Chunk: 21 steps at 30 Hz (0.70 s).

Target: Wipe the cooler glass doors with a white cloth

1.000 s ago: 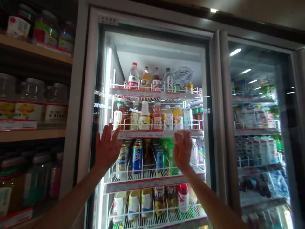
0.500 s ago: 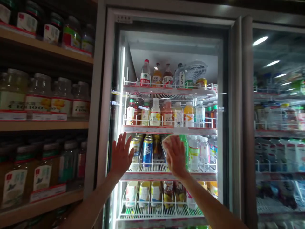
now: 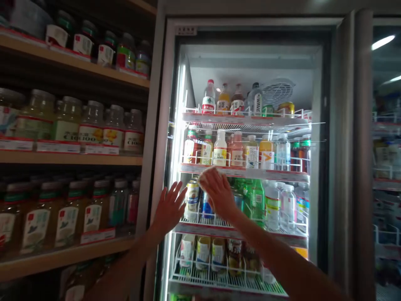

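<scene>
Nearest the camera, the left hand (image 3: 169,207) is open with its fingers spread, reaching toward or resting on the glass door (image 3: 188,79) of a drinks cooler (image 3: 250,62), and grasps nothing. The right hand (image 3: 217,193) is curled over a pale folded cloth (image 3: 205,176), holding it to the same pane; this view cannot settle whether it is fabric or paper. Behind the glass, beverage cans (image 3: 192,200) and plastic bottles (image 3: 257,205) stand on white wire racks (image 3: 241,221). Farther left, wooden shelves (image 3: 69,158) carry labelled glass jars (image 3: 67,121).

Risks: a bare palm on the pane could leave prints, and a dirty or dry cloth could streak it. A slack grip could drop the cloth. The left forearm runs close to the shelf edge, so a wide sideways swing could strike the front jars.
</scene>
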Tool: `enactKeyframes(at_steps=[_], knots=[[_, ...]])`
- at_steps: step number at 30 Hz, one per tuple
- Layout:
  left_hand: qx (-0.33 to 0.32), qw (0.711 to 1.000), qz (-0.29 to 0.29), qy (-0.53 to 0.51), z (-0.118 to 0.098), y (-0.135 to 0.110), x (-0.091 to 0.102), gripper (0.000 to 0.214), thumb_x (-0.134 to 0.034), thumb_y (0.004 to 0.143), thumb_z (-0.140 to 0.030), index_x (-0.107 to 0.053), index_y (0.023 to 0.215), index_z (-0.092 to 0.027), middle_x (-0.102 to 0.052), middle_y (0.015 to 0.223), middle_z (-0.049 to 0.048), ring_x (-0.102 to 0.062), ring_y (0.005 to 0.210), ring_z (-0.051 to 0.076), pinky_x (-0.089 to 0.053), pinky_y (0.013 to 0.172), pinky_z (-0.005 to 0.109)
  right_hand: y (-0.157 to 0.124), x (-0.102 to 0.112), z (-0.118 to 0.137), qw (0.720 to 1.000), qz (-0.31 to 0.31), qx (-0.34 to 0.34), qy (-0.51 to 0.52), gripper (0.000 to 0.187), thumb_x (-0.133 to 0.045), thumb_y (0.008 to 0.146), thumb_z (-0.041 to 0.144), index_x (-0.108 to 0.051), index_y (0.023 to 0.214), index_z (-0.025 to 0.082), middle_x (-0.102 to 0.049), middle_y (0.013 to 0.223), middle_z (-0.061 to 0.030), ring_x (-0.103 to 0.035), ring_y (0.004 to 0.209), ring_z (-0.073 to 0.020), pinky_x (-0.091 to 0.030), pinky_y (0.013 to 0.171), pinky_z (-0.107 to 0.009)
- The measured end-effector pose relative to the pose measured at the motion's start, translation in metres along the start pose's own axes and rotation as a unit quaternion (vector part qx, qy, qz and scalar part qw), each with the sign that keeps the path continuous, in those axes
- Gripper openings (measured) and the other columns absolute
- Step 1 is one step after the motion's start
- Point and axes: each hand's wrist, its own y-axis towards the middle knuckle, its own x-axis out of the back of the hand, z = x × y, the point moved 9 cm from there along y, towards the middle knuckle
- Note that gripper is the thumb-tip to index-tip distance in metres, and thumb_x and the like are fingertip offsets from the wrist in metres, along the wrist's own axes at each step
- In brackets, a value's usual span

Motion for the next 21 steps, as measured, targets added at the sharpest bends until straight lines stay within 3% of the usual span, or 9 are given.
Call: enactKeyframes(at_steps=[2, 4, 6, 10, 12, 14, 18, 20, 21], knots=[[-0.018, 1.000, 0.015, 0.017, 0.004, -0.010, 0.001, 0.049, -0.042, 0.089, -0.025, -0.035, 0.137, -0.023, -0.038, 0.143, 0.0089, -0.027, 0.136, 0.021, -0.016, 0.114, 0.045, -0.027, -0.017, 0.041, 0.995, 0.034, 0.090, 0.018, 0.057, -0.050, 0.081, 0.024, -0.037, 0.137, 0.020, -0.027, 0.150, -0.0045, -0.008, 0.141, -0.0271, -0.016, 0.113, -0.050], [-0.036, 0.999, 0.029, 0.022, 0.010, -0.021, 0.001, 0.048, -0.042, 0.087, -0.023, -0.038, 0.135, -0.023, -0.040, 0.142, 0.0085, -0.030, 0.135, 0.021, -0.017, 0.113, 0.045, -0.031, -0.024, 0.057, 0.990, 0.043, 0.131, 0.028, 0.057, -0.050, 0.082, 0.024, -0.038, 0.137, 0.021, -0.028, 0.150, -0.0033, -0.010, 0.141, -0.0243, -0.016, 0.113, -0.047], [-0.046, 0.998, 0.034, 0.016, 0.017, -0.031, 0.001, 0.049, -0.043, 0.086, -0.021, -0.038, 0.135, -0.024, -0.042, 0.141, 0.0075, -0.032, 0.134, 0.021, -0.019, 0.113, 0.043, -0.002, -0.021, 0.046, 0.994, 0.029, 0.100, 0.030, 0.058, -0.050, 0.080, 0.020, -0.038, 0.137, 0.023, -0.029, 0.150, -0.0033, -0.012, 0.141, -0.0234, -0.015, 0.113, -0.046], [-0.013, 1.000, 0.006, -0.006, 0.035, -0.044, 0.006, 0.054, -0.042, 0.085, -0.020, -0.032, 0.138, -0.023, -0.044, 0.140, 0.0077, -0.032, 0.134, 0.020, -0.022, 0.113, 0.041, 0.081, -0.009, 0.002, 0.999, -0.014, -0.041, 0.031, 0.058, -0.049, 0.079, 0.015, -0.039, 0.136, 0.025, -0.029, 0.149, -0.0043, -0.012, 0.141, -0.0259, -0.013, 0.112, -0.051], [0.016, 1.000, -0.004, -0.015, 0.043, -0.048, 0.009, 0.057, -0.042, 0.086, -0.020, -0.027, 0.141, -0.023, -0.043, 0.140, 0.0091, -0.032, 0.135, 0.020, -0.023, 0.112, 0.043, 0.093, -0.013, 0.010, 0.999, -0.010, -0.039, 0.035, 0.057, -0.048, 0.080, 0.015, -0.039, 0.136, 0.025, -0.030, 0.149, -0.0034, -0.011, 0.141, -0.0258, -0.012, 0.113, -0.051], [0.039, 0.999, -0.002, -0.019, 0.052, -0.051, 0.012, 0.058, -0.041, 0.087, -0.021, -0.023, 0.142, -0.022, -0.043, 0.141, 0.0099, -0.032, 0.134, 0.021, -0.023, 0.112, 0.044, 0.075, -0.024, 0.042, 0.999, 0.016, 0.024, 0.039, 0.056, -0.047, 0.081, 0.014, -0.040, 0.136, 0.025, -0.031, 0.148, -0.0020, -0.011, 0.141, -0.0246, -0.014, 0.113, -0.049], [0.055, 0.998, 0.009, -0.014, 0.066, -0.054, 0.018, 0.057, -0.041, 0.088, -0.025, -0.025, 0.142, -0.023, -0.043, 0.140, 0.0104, -0.034, 0.133, 0.022, -0.023, 0.112, 0.045, -0.012, -0.043, 0.118, 0.976, 0.067, 0.203, 0.050, 0.046, -0.042, 0.087, 0.021, -0.043, 0.133, 0.021, -0.037, 0.145, -0.0003, -0.016, 0.140, -0.0212, -0.019, 0.113, -0.041], [0.054, 0.998, 0.009, -0.016, 0.067, -0.051, 0.019, 0.054, -0.041, 0.087, -0.024, -0.029, 0.140, -0.023, -0.043, 0.140, 0.0104, -0.033, 0.134, 0.022, -0.024, 0.111, 0.045, -0.039, -0.041, 0.124, 0.967, 0.064, 0.239, 0.050, 0.045, -0.041, 0.088, 0.023, -0.044, 0.132, 0.022, -0.037, 0.145, 0.0011, -0.016, 0.140, -0.0199, -0.018, 0.114, -0.040], [0.051, 0.999, 0.008, -0.017, 0.064, -0.047, 0.019, 0.052, -0.042, 0.087, -0.023, -0.032, 0.138, -0.023, -0.043, 0.140, 0.0106, -0.032, 0.135, 0.022, -0.024, 0.111, 0.045, -0.041, -0.037, 0.114, 0.970, 0.057, 0.231, 0.046, 0.045, -0.042, 0.088, 0.024, -0.043, 0.133, 0.023, -0.037, 0.145, 0.0012, -0.014, 0.140, -0.0200, -0.018, 0.114, -0.041]])
